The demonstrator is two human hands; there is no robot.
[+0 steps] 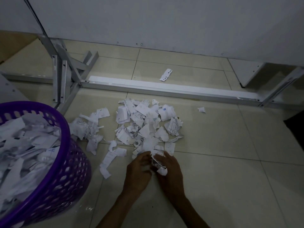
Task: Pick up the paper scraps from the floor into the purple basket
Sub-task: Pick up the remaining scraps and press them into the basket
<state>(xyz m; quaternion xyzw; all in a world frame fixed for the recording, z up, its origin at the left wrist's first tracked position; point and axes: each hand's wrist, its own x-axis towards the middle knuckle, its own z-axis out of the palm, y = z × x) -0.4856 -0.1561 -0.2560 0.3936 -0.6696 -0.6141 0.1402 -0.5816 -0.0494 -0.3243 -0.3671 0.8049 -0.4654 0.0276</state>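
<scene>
Both the left hand (138, 170) and right hand (169, 170), fingers curled on torn paper scraps (144, 122) piled at 12 o'clock on the floor (230, 162), should scoop these light, limp, easily scattered pieces from underneath toward the purple basket (65, 162) at 9 o'clock.

Torn white paper scraps (144, 122) lie heaped on floor tiles; purple perforated basket (72, 170), upright at left, holds more scraps.

Basket (72, 163) left of scraps (146, 124)

A grey metal frame (164, 89) lies on the beige tiled floor (230, 162) beside a white wall (164, 22).
</scene>
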